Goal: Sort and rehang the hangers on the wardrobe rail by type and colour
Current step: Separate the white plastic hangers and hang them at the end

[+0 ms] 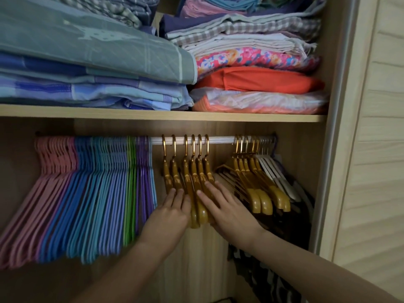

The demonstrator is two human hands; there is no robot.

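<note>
Midway through the sort: gathering the loose gold hangers [192, 182] in the middle of the rail [220, 139]. Six hooks there, spaced apart on the rail, bodies bunched lower down. Left hand [172, 209] flat against the left side of that bunch, fingers straight and together, gripping nothing. Right hand [227, 206] flat against the right side, fingers straight and slightly spread, likewise pressing rather than clasping. Bunch squeezed between the two palms.

Left of the bunch along the rail: thin hangers already grouped by colour, pink [54, 162] at the far end, then blue [96, 171], green [130, 171], purple [143, 169] nearest the gold ones. Right of the bunch, past a bare stretch of rail: a second gold group [260, 184], then white hangers [277, 173] at the rail's right end, with dark clothing below them.

Likely next move: sliding the six along the rail to the right to join the other gold group, closing the bare gap. Calls for keeping the hooks seated on the rail while pushing, and for the bodies not to snag on one another.
</note>
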